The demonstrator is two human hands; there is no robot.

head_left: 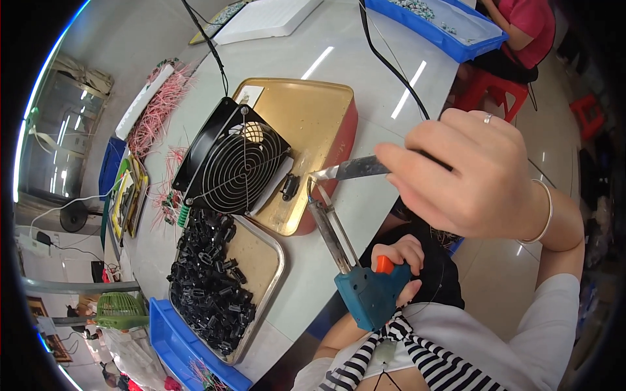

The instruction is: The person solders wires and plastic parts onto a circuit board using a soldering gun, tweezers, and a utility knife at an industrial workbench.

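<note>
- Blue tray (481, 49), one o'clock on the worktop (372, 78)
- Red stool (481, 79), two o'clock, beneath a seated person (536, 26)
- White slab (267, 23), near twelve
- Round dark fan (74, 216), nine o'clock
- Probably a green basket (120, 309), eight o'clock

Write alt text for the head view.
A person's left hand holds a teal soldering gun; the right hand holds a slim metal tool near the gun's tip, by a gold tin. A black fan and a metal tray of small black parts sit nearby.
</note>
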